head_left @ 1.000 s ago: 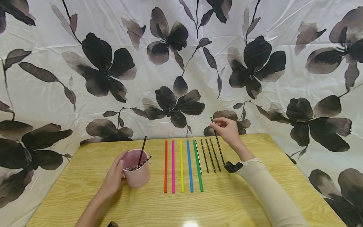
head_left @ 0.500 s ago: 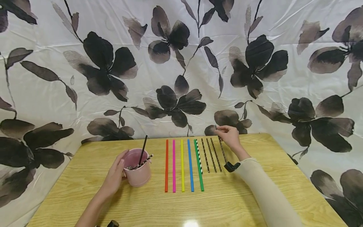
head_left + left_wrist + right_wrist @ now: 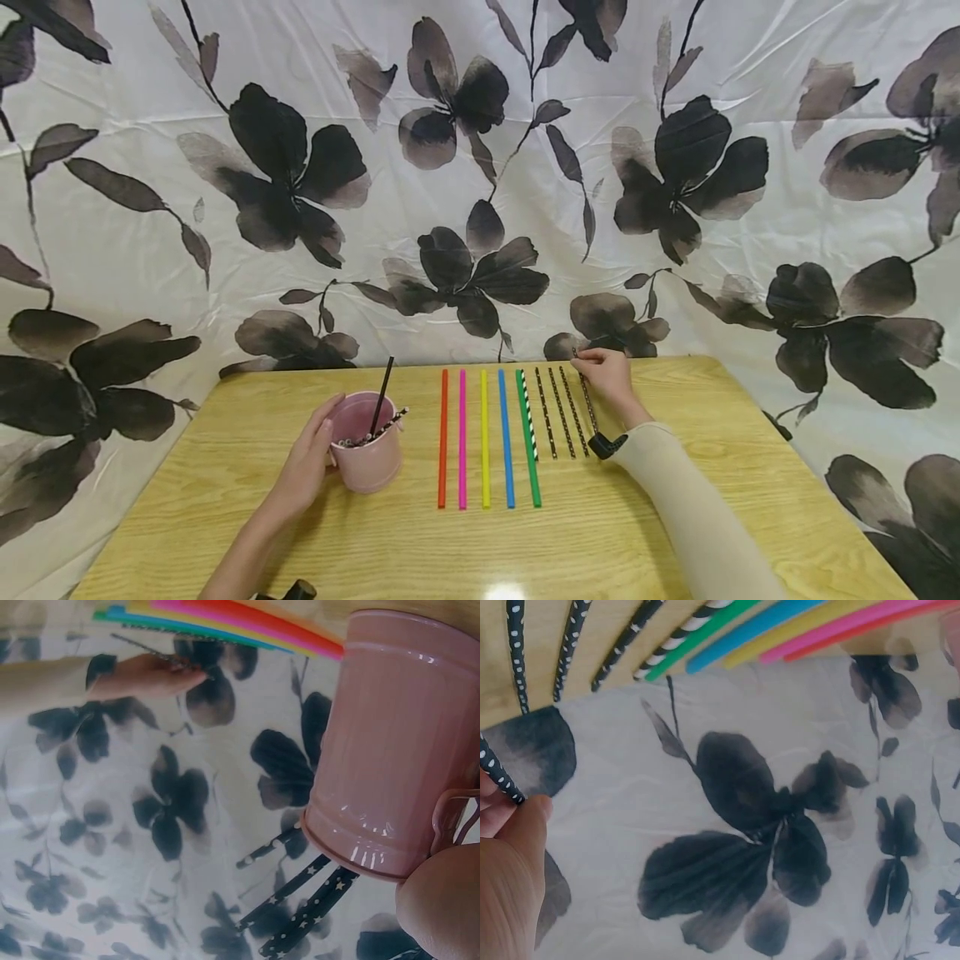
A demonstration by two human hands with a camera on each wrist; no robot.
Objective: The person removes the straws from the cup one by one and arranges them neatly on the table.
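My left hand (image 3: pixel 303 467) grips the side of a pink metal pail (image 3: pixel 367 467), which stands on the table's left. Inside it lean a plain black straw (image 3: pixel 382 392) and several patterned ones; a few star-printed straws (image 3: pixel 315 907) poke from its mouth in the left wrist view. At the back right, my right hand (image 3: pixel 611 383) pinches the far end of a black straw with white dots (image 3: pixel 499 772) between thumb and finger. That straw slants toward me, right of three black patterned straws (image 3: pixel 557 414) laid in a row. Whether its near end touches the table is unclear.
Left of the patterned straws lie a striped black-and-white straw (image 3: pixel 530 417) against a green one (image 3: pixel 531 458), then blue (image 3: pixel 507 442), yellow (image 3: pixel 485 442), pink (image 3: pixel 462 442) and red straws (image 3: pixel 443 442). A flower-printed cloth (image 3: pixel 480 167) hangs behind the wooden table (image 3: pixel 450 550).
My right hand has come down toward the table with the dotted straw, bringing it lower beside the row. The left hand keeps its hold on the pail.
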